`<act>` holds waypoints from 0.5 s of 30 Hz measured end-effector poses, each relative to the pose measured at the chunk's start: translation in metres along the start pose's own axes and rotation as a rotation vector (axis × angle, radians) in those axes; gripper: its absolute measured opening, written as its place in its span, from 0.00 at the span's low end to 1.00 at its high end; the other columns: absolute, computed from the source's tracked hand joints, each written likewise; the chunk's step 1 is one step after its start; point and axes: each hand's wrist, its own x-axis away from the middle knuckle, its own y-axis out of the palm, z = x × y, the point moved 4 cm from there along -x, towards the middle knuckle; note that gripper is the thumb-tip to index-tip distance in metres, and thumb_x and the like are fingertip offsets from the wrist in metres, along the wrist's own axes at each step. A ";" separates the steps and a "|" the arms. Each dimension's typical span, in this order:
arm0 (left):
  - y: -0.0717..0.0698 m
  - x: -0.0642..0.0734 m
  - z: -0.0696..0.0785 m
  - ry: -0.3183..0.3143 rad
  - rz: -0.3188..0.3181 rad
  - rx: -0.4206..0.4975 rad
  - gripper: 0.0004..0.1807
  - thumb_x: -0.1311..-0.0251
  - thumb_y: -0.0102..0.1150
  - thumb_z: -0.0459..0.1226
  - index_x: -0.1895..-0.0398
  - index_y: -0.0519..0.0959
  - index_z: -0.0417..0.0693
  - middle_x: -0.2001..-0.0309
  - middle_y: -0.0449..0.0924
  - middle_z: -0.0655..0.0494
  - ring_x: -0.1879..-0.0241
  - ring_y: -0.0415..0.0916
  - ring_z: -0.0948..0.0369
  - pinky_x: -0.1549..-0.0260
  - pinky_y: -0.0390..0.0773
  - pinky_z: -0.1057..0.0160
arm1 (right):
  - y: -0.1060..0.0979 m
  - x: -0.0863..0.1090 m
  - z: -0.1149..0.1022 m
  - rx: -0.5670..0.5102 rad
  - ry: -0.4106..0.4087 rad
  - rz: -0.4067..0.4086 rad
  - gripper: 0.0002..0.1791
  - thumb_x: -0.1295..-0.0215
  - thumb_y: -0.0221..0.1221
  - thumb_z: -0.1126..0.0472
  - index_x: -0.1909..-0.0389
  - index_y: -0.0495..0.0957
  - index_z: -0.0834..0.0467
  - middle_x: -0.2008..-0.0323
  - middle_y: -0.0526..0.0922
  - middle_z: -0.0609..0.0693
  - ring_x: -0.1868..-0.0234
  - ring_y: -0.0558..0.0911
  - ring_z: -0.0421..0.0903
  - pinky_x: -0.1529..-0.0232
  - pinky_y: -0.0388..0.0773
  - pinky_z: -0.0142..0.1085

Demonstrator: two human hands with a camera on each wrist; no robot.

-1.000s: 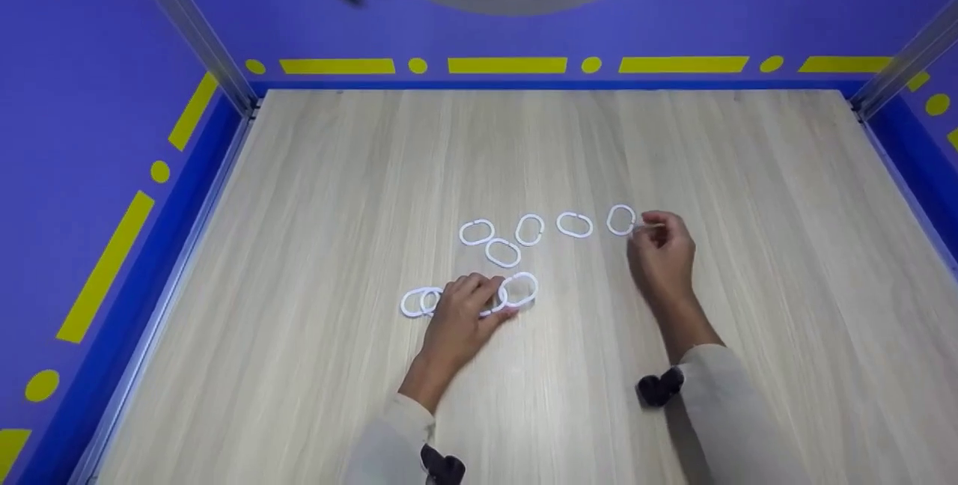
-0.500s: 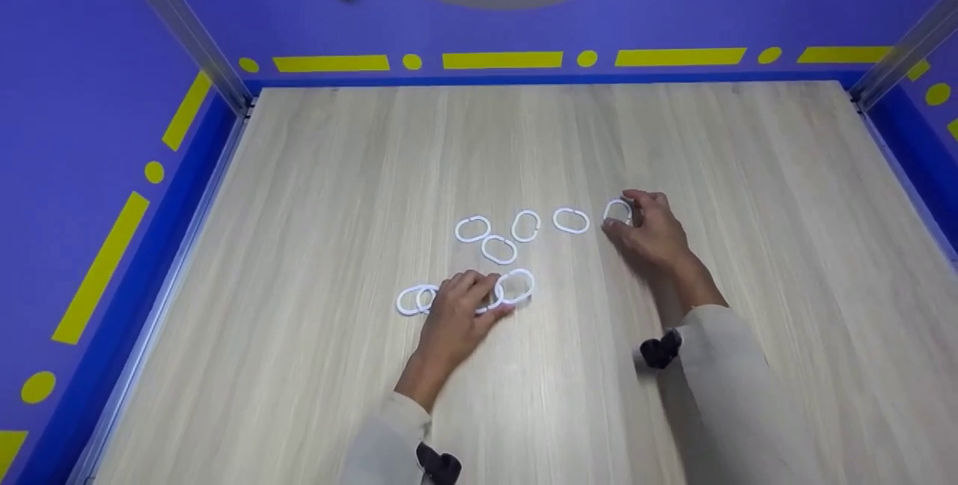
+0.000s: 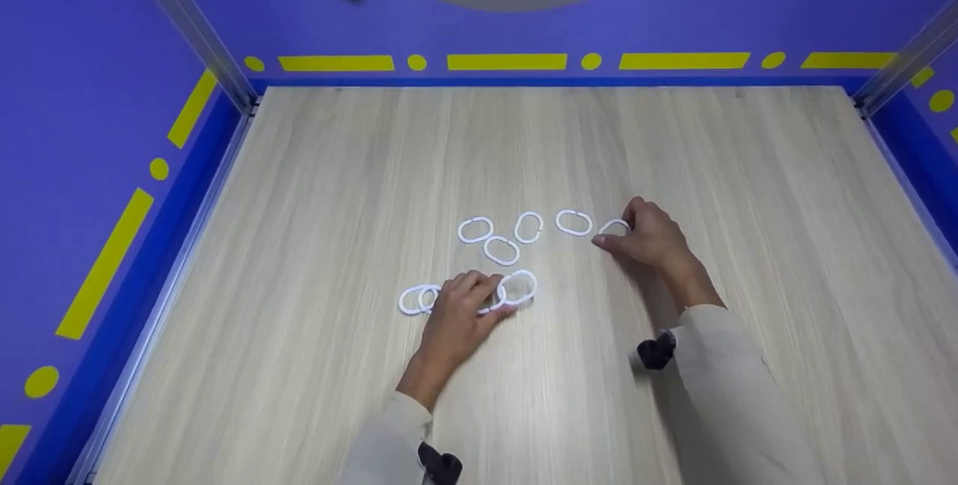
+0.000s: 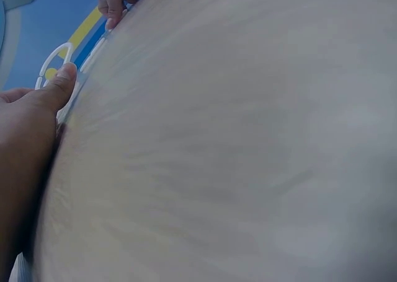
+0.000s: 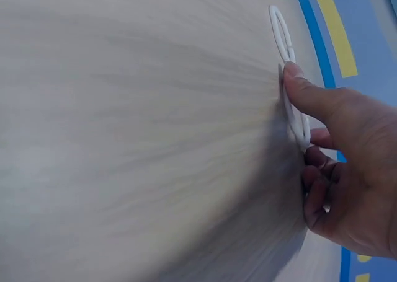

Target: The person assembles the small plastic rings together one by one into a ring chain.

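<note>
My left hand [image 3: 460,313] grips a short chain of white oval links on the wooden table. Its left end link [image 3: 402,301] lies flat, while the right end link [image 3: 535,287] rises from between my thumb and fingers. The hand hides the chain's middle. In the left wrist view, the raised link [image 4: 43,65] shows above my thumb. Farther right, my right hand [image 3: 655,236] pinches a single white oval link [image 3: 615,221] between thumb and fingers. From the right wrist, my thumb lies at that link's [image 5: 306,130] near side, with fingertips at its far end.
Several loose white oval links lie between and beyond the hands: one [image 3: 575,235] near the right hand, one [image 3: 516,229] in the middle, and a touching pair at left, the upper link [image 3: 459,231] and the lower link [image 3: 503,264]. Blue walls [image 3: 524,36] border the table [image 3: 337,171].
My right hand has moved left onto the rightmost loose link, taken hold of it and drawn it slightly nearer. My left hand has kept its grip on the chain.
</note>
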 end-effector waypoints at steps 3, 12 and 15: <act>0.000 0.000 0.001 -0.005 -0.001 0.002 0.25 0.42 0.69 0.53 0.46 0.84 0.51 0.59 0.83 0.58 0.59 0.78 0.62 0.54 0.76 0.58 | 0.000 0.002 -0.002 0.043 0.019 -0.033 0.33 0.42 0.70 0.40 0.55 0.73 0.64 0.60 0.74 0.58 0.61 0.73 0.52 0.62 0.68 0.38; 0.000 0.000 0.001 -0.001 -0.004 -0.014 0.26 0.42 0.69 0.53 0.45 0.83 0.51 0.59 0.83 0.58 0.58 0.79 0.61 0.53 0.77 0.58 | 0.005 0.007 -0.001 0.093 -0.027 -0.023 0.26 0.36 0.65 0.40 0.62 0.81 0.62 0.69 0.83 0.54 0.70 0.74 0.47 0.69 0.67 0.36; 0.000 0.000 0.000 0.009 0.010 -0.018 0.26 0.43 0.70 0.53 0.46 0.84 0.50 0.60 0.83 0.58 0.60 0.78 0.61 0.54 0.77 0.58 | 0.008 0.010 -0.002 0.084 -0.030 -0.015 0.22 0.34 0.64 0.42 0.64 0.82 0.60 0.71 0.85 0.53 0.71 0.75 0.46 0.71 0.67 0.35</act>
